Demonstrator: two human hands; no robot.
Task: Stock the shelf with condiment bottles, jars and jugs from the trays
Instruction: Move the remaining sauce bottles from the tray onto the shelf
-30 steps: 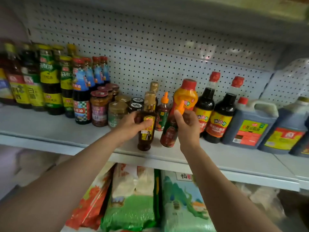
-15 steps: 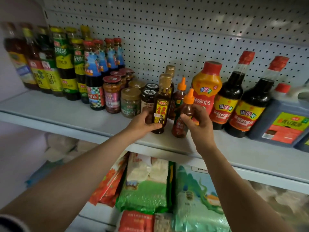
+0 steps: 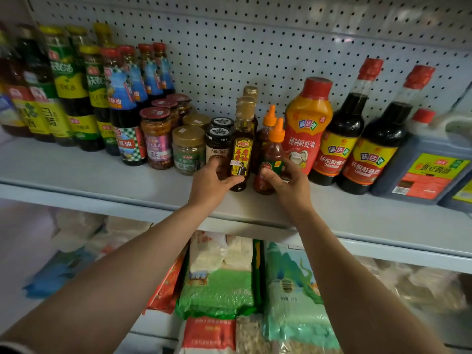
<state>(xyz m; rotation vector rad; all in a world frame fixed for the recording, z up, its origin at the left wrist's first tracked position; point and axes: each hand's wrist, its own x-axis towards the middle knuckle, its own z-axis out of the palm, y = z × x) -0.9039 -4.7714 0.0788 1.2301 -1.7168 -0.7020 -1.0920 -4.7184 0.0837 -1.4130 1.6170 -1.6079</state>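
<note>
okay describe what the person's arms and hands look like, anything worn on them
Both forearms are bare from the wrist back to the frame's lower edge, with no watch, bracelet or glove showing. No ring shows on the left hand or the right hand. A sliver of dark and pale cloth at the lower left corner may be a sleeve edge.

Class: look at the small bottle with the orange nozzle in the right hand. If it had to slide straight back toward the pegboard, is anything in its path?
Yes. A second orange-nozzle bottle stands directly behind the held orange-nozzle bottle, which the right hand grips, blocking its path back.
</note>
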